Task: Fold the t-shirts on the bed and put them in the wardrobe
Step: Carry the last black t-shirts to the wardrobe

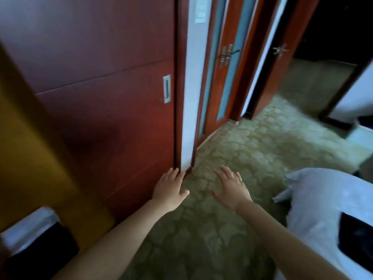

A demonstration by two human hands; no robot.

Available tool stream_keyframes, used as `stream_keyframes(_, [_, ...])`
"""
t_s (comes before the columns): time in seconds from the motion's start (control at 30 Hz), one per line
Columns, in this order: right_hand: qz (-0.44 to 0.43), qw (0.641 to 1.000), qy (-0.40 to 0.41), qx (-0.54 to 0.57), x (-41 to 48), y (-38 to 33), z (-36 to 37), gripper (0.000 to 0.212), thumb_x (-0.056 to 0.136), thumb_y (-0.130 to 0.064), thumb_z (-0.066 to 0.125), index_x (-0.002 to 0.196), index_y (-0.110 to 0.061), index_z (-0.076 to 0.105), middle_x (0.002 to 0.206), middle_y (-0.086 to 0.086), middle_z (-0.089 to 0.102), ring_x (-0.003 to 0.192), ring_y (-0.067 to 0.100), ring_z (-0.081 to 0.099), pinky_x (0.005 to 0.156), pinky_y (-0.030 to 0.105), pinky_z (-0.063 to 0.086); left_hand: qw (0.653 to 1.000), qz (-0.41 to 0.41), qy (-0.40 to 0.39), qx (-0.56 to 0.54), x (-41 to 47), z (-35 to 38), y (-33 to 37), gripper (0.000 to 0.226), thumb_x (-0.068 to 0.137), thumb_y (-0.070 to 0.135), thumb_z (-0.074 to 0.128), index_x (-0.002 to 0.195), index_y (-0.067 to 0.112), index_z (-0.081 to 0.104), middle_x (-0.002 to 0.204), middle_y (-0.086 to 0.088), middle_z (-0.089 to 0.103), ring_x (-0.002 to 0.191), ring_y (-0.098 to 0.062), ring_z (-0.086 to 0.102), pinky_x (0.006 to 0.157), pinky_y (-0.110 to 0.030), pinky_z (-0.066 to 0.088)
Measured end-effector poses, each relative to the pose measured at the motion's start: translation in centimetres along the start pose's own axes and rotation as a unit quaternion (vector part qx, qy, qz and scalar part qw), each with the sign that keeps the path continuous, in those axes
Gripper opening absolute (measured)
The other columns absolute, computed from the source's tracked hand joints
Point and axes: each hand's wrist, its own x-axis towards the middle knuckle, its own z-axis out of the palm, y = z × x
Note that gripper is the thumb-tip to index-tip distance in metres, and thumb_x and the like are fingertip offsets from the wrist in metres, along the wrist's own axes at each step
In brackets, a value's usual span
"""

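Right now both hands are empty: left hand and right hand are stretched forward, palms down, fingers straight and spread. Wardrobe door is closed, ahead-left. Left hand is the nearer one, fingertips by the door's lower right edge; can't tell if they touch. Recessed pull sits well above the left hand, long axis vertical, pale metal set in a smooth red-brown wood panel. Bed lies to the right, soft white bedding. Dark patch on it may be a t-shirt, too blurred to say. Patterned carpet underfoot.
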Motion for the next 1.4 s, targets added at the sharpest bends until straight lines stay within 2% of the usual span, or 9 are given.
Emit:
stream_keyframes(0.33, [0.132, 0.99, 0.04, -0.006, -5.7, 19.1, -4.3, 0.071, 0.093, -0.042, 0.053, 0.154, -0.028, 0.02, 0.163, 0.003, 0.008, 0.151, 0.021, 0.004, 0.121, 0.038, -0.001, 0.989, 0.144, -0.024, -0.004, 8.5, 3.3, 19.1, 0.071, 0.099, 0.051, 0.042, 0.157, 0.022, 0.011, 0.164, -0.001, 0.005, 0.151, -0.019, -0.001, 0.123, -0.039, 0.007])
stream_keyframes(0.63, [0.268, 0.961, 0.069, 0.028, -10.8, 30.8, -6.1, 0.069, 0.096, -0.041, 0.05, 0.155, -0.028, 0.016, 0.163, 0.002, 0.007, 0.151, 0.022, 0.002, 0.121, 0.042, -0.001, 0.96, 0.264, -0.079, 0.037, 13.8, 5.9, 33.3, 0.071, 0.1, 0.05, 0.041, 0.157, 0.023, 0.009, 0.164, 0.0, 0.001, 0.151, -0.02, -0.002, 0.122, -0.041, 0.011])
stream_keyframes(0.9, [0.413, 0.902, 0.095, 0.086, -13.1, 37.3, -5.4, 0.072, 0.094, -0.041, 0.053, 0.155, -0.03, 0.015, 0.164, 0.0, 0.006, 0.151, 0.02, 0.001, 0.123, 0.041, -0.001, 0.903, 0.393, -0.162, 0.07, 19.4, 9.4, 42.0, 0.071, 0.1, 0.049, 0.04, 0.156, 0.023, 0.006, 0.164, 0.0, -0.002, 0.151, -0.018, -0.005, 0.121, -0.037, 0.005])
stream_keyframes(1.0, [0.459, 0.875, 0.114, 0.103, -13.4, 39.4, -5.2, 0.073, 0.093, -0.039, 0.054, 0.155, -0.031, 0.016, 0.164, 0.0, 0.006, 0.151, 0.02, 0.001, 0.123, 0.04, -0.002, 0.877, 0.441, -0.17, 0.086, 21.7, 10.4, 44.9, 0.072, 0.1, 0.051, 0.04, 0.157, 0.023, 0.006, 0.164, 0.0, -0.002, 0.151, -0.018, -0.005, 0.122, -0.036, 0.006])
stream_keyframes(1.07, [0.483, 0.86, 0.125, 0.109, -13.6, 40.6, -5.0, 0.073, 0.093, -0.039, 0.054, 0.155, -0.03, 0.016, 0.164, 0.0, 0.006, 0.151, 0.019, 0.001, 0.123, 0.04, -0.002, 0.863, 0.464, -0.172, 0.101, 23.2, 11.2, 46.5, 0.072, 0.1, 0.052, 0.038, 0.157, 0.023, 0.006, 0.164, 0.0, -0.001, 0.151, -0.018, -0.004, 0.123, -0.04, 0.007])
stream_keyframes(1.17, [0.511, 0.841, 0.132, 0.119, -14.2, 42.3, -4.9, 0.074, 0.094, -0.039, 0.055, 0.155, -0.03, 0.015, 0.164, 0.0, 0.006, 0.151, 0.019, 0.002, 0.123, 0.04, -0.001, 0.847, 0.481, -0.192, 0.116, 24.6, 12.2, 49.0, 0.072, 0.099, 0.053, 0.038, 0.156, 0.024, 0.005, 0.164, 0.002, -0.001, 0.151, -0.017, -0.005, 0.121, -0.047, 0.011])
stream_keyframes(1.27, [0.53, 0.825, 0.142, 0.137, -14.8, 44.3, -5.0, 0.073, 0.094, -0.039, 0.055, 0.155, -0.029, 0.016, 0.164, 0.001, 0.006, 0.151, 0.02, 0.001, 0.123, 0.041, 0.0, 0.837, 0.487, -0.223, 0.114, 25.3, 13.2, 51.5, 0.072, 0.1, 0.052, 0.039, 0.157, 0.025, 0.004, 0.164, 0.004, -0.003, 0.151, -0.016, -0.006, 0.12, -0.043, 0.017])
stream_keyframes(1.4, [0.552, 0.805, 0.136, 0.168, -15.8, 48.5, -5.0, 0.072, 0.094, -0.036, 0.054, 0.155, -0.031, 0.016, 0.164, -0.001, 0.006, 0.15, 0.023, 0.005, 0.122, 0.04, 0.007, 0.826, 0.489, -0.257, 0.111, 26.3, 15.7, 55.3, 0.071, 0.1, 0.051, 0.039, 0.156, 0.028, 0.001, 0.164, 0.004, -0.004, 0.151, -0.016, -0.006, 0.121, -0.04, 0.013])
